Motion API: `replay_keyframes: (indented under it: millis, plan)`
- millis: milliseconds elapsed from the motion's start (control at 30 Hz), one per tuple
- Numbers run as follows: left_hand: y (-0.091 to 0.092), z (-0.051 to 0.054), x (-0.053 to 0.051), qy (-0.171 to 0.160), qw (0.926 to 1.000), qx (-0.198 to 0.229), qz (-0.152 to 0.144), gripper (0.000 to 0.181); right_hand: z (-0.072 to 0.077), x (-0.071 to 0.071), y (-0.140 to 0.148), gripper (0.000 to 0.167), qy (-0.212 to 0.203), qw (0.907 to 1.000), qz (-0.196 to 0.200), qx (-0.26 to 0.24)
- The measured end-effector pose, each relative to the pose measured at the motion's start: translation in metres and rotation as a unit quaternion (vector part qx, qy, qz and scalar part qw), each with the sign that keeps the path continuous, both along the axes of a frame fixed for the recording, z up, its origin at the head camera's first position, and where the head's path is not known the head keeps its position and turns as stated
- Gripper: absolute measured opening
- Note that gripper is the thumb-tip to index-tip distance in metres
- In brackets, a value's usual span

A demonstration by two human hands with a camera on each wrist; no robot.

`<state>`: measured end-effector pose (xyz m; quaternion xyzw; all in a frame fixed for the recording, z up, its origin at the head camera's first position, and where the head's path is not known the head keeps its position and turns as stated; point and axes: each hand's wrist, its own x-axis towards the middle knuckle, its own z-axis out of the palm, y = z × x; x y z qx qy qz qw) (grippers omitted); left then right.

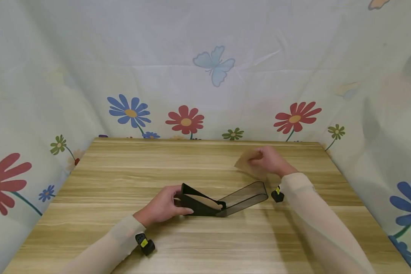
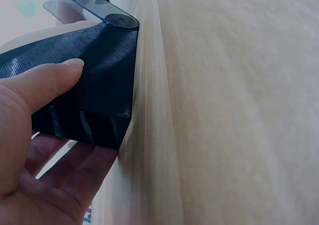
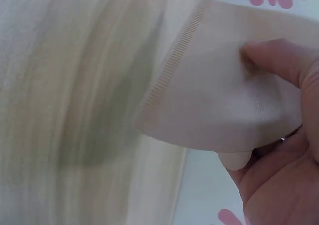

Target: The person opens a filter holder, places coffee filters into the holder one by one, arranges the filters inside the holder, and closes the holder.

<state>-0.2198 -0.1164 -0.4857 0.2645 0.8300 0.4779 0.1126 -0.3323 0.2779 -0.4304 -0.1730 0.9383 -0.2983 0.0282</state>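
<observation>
A black coffee filter box (image 1: 201, 208) stands on the table left of my right forearm, its smoky see-through lid (image 1: 244, 198) swung out to the right. Inside it, tan paper filters (image 1: 203, 200) show along the open top. My left hand (image 1: 162, 205) grips the box at its left end; in the left wrist view the thumb lies on the ribbed side (image 2: 94, 85) and the fingers are beneath. Up and to the right, my right hand (image 1: 271, 160) pinches a tan paper coffee filter (image 3: 209, 100) with a crimped edge, held above the table.
The wood-grain table (image 1: 140, 163) carries the box. A floral cloth backdrop (image 1: 260, 83) rises behind and along both sides. Black wrist cameras sit at the left wrist (image 1: 145, 244) and the right wrist (image 1: 277, 195), the latter near the lid's end.
</observation>
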Motion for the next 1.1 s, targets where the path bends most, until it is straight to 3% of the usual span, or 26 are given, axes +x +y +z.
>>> replay_keyframes:
  millis: [233,400,600,767,867,1100]
  plan:
    - [0.0,0.001,0.001,-0.004,1.0,-0.002,-0.001,0.036,0.02,0.008,0.001,0.016,-0.023,0.9997,0.002,0.0]
    - [0.0,0.002,0.0,-0.005,1.0,-0.003,0.0,0.036,0.034,0.015,0.002,0.012,-0.021,0.9995,0.024,0.002]
    - [0.001,0.002,0.0,-0.006,1.0,-0.007,0.001,0.035,0.056,0.028,-0.006,0.012,-0.002,0.9998,0.015,-0.009]
    - [0.001,0.003,0.0,-0.001,0.9999,-0.01,0.003,0.036,0.078,0.043,-0.016,0.036,0.046,0.9988,0.017,-0.001]
    - [0.001,0.003,0.001,0.001,0.9999,-0.011,0.004,0.036,0.087,0.051,-0.021,0.044,0.046,0.9987,0.023,-0.008]
    - [0.0,0.004,0.001,0.003,0.9998,-0.017,0.005,0.037,0.103,0.067,-0.032,0.023,0.018,0.9984,0.031,-0.044]
